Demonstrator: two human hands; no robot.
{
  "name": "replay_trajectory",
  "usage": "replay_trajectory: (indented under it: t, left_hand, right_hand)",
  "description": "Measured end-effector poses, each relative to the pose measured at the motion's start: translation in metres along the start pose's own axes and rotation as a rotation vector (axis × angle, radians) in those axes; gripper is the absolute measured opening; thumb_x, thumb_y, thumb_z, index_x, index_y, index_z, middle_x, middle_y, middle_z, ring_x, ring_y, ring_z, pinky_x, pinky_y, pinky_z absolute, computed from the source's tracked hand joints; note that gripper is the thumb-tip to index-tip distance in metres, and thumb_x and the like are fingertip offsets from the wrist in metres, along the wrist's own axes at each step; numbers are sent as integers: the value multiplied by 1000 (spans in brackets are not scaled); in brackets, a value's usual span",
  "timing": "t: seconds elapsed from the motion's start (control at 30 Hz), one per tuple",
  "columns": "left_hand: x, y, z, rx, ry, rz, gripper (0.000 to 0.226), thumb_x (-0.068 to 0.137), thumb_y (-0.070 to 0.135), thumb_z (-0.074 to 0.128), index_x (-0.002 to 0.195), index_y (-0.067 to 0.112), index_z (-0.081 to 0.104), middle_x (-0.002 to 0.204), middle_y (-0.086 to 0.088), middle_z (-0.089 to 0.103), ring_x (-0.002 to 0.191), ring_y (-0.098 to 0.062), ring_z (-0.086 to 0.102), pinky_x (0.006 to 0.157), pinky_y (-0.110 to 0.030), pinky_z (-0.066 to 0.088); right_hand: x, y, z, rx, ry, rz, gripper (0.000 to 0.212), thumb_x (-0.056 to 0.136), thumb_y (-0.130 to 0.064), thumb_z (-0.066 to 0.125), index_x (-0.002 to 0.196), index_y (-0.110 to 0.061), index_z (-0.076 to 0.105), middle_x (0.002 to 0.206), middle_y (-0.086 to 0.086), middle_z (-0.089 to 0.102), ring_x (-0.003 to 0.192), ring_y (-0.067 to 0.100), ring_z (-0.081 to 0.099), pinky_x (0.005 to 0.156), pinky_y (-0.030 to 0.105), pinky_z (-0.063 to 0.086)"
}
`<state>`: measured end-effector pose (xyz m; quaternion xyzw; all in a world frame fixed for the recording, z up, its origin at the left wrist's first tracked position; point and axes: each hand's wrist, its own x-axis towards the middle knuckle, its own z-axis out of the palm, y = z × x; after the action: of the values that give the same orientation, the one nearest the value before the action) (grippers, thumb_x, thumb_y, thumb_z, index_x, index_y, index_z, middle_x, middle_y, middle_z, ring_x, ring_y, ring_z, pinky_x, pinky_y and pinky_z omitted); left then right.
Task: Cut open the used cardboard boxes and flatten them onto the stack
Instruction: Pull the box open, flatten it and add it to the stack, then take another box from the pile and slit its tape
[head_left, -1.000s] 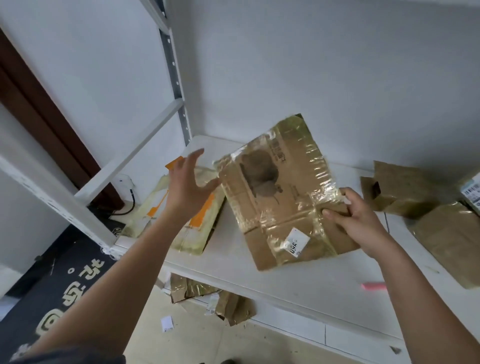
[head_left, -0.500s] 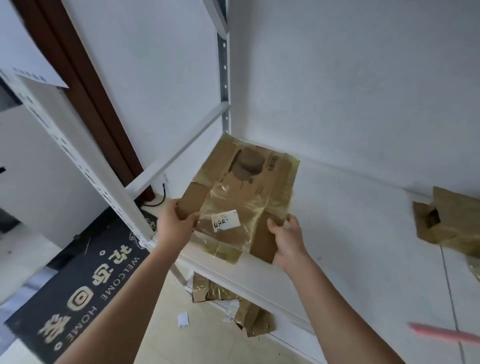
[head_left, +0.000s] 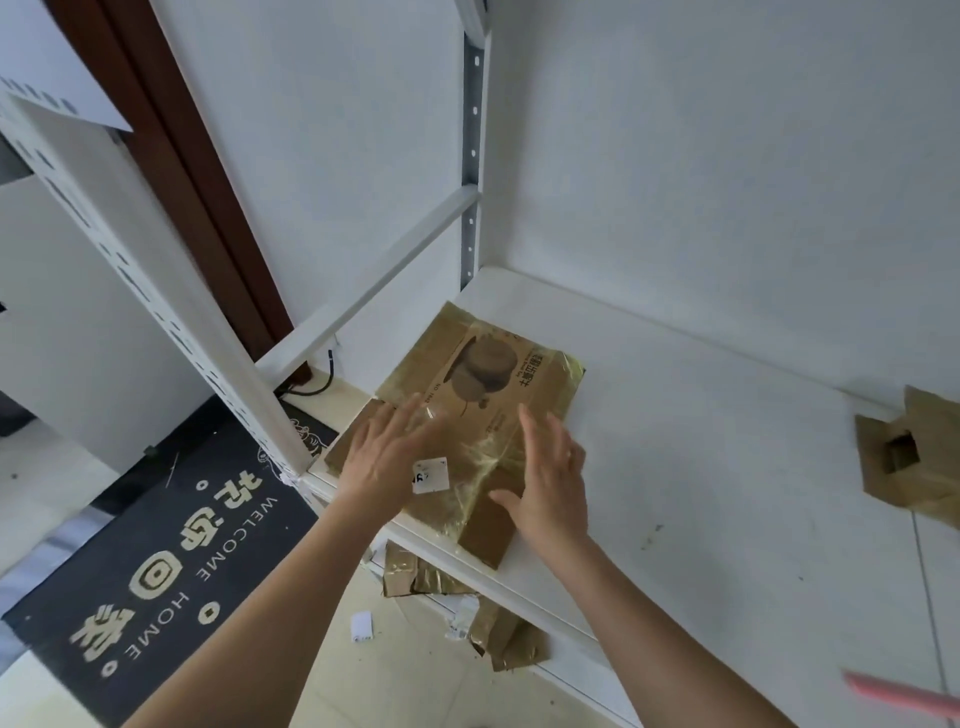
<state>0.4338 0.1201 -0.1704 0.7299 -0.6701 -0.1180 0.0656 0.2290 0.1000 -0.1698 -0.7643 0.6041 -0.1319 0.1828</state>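
White shelf (head_left: 727, 441) corner, flattened box (head_left: 467, 410) overhanging its front edge (both hands' grip wide, fingers spread).

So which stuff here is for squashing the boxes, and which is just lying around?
For the job: flattened box under both open hands (left hand, right hand); unflattened box; pink tool, possibly the cutter.

Lying about: doormat; floor scraps; black cable.

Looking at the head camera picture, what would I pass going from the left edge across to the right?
Welcome doormat → white shelf upright → left hand → white label on the flattened cardboard box → right hand → bare white shelf → unflattened cardboard box.
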Motion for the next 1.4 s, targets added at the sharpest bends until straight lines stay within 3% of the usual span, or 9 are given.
replay_trajectory:
  t: [0.07, 0.17, 0.27, 0.43, 0.6, 0.7, 0.83, 1.1, 1.4]
  left_hand:
    - [5, 1, 8, -90, -201, -16, 82, 89, 14, 59, 151, 48, 17, 163, 11, -1, 150, -26, -9, 119, -51, -1]
    - [9, 3, 20, -183, -281, -74, 59, 98, 39, 39, 150, 51, 14, 163, 9, -10, 147, -24, -22, 119, -48, -13]
    - [11, 3, 27, -78, -303, -75, 68, 91, 69, 37, 150, 52, 8, 162, 10, -15, 146, -29, -26, 117, -48, -15]
    - [12, 6, 28, -10, -323, -100, 73, 90, 70, 39, 151, 51, 3, 162, 6, -17, 145, -32, -27, 117, -51, -16]
    - [8, 21, 12, 74, -367, -145, 73, 93, 66, 39, 152, 49, 0, 162, 5, -17, 147, -39, -17, 117, -62, -1]
    - [2, 40, -14, 248, -280, -125, 63, 97, 55, 45, 152, 37, 20, 163, -4, 12, 145, -39, 23, 115, -56, 27]
    - [-10, 73, -43, 163, 157, 58, 42, 103, 43, 27, 129, 22, 51, 132, -4, 53, 119, -25, 54, 99, -40, 45]
    - [-26, 212, -45, 142, 282, 580, 40, 98, 44, 45, 116, 13, 64, 116, -8, 61, 101, -28, 61, 84, -41, 49]
    - [-60, 402, -8, 162, 186, 895, 50, 100, 48, 31, 126, 16, 58, 136, -8, 51, 116, -26, 54, 98, -40, 42]
  right_hand:
    - [14, 0, -3, -98, -119, -153, 98, 86, -35, 73, 156, -40, 4, 165, -4, -3, 152, 29, 1, 121, 50, 17]
    - [28, 6, -1, -176, -319, -223, 82, 93, -46, 59, 156, -39, 6, 165, -9, -8, 152, 23, -9, 118, 60, 0]
    - [34, 14, 6, -184, -412, -190, 73, 96, -53, 50, 156, -38, 11, 165, -9, -9, 152, 21, -9, 118, 59, -1]
    - [46, 9, 9, -207, -454, -175, 75, 94, -48, 56, 156, -35, 16, 166, -4, -1, 153, 25, 0, 122, 47, 4]
    - [47, 7, -10, 76, -535, -65, 61, 94, -31, 61, 150, -34, 37, 164, -9, 12, 153, 19, 5, 121, 43, 15]
    - [34, 13, -33, 487, -303, 28, 39, 97, -15, 58, 136, -24, 57, 148, -5, 48, 142, 16, 38, 113, 29, 30]
    - [3, 31, -70, 351, 132, -86, 39, 93, -7, 61, 132, -14, 58, 130, 3, 59, 124, 18, 53, 100, 18, 35]
    - [-91, 102, -153, -283, 425, 71, 39, 85, -17, 70, 124, -13, 63, 114, 11, 55, 108, 31, 50, 98, 41, 46]
    - [-209, 227, -246, -435, 578, 502, 44, 81, -13, 73, 124, -6, 62, 123, 21, 53, 113, 40, 46, 101, 48, 41]
